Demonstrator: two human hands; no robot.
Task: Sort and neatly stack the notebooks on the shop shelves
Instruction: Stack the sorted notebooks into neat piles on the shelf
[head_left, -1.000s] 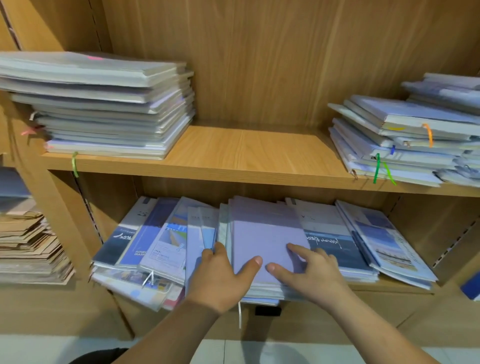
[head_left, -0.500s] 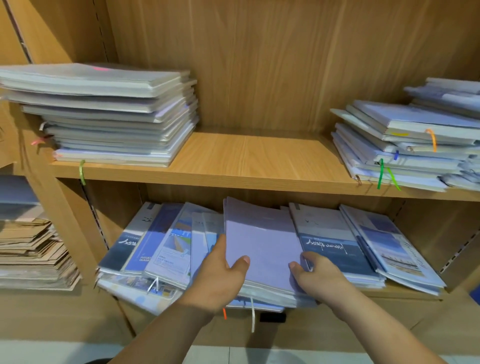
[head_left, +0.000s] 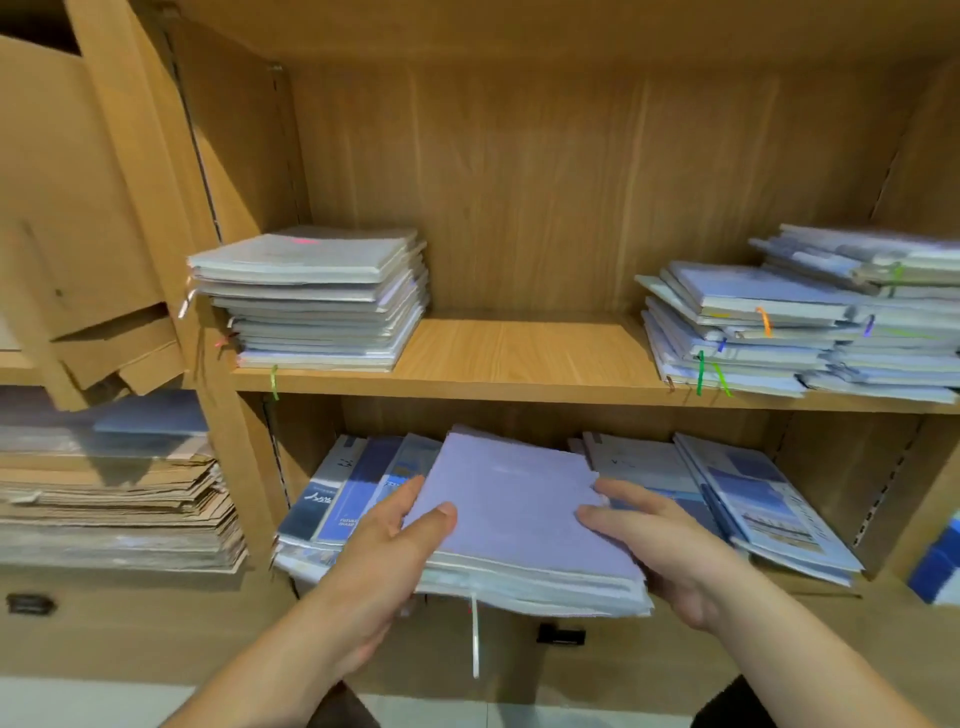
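Wooden shop shelving (head_left: 519, 358) ahead. My left hand (head_left: 384, 566) grips the left edge of the lilac-covered notebook bundle (head_left: 514, 509), thumb on top; my right hand (head_left: 660, 551) grips its right edge. It overhangs the lower shelf (head_left: 810, 590), long axis pointing away from me.

lilac-topped notebook stack (head_left: 514, 525) now lifted forward out of the lower shelf (head_left: 810, 587), left hand (head_left: 384, 551) and right hand (head_left: 660, 545) shifted to gripping its sides, thumbs on the cover
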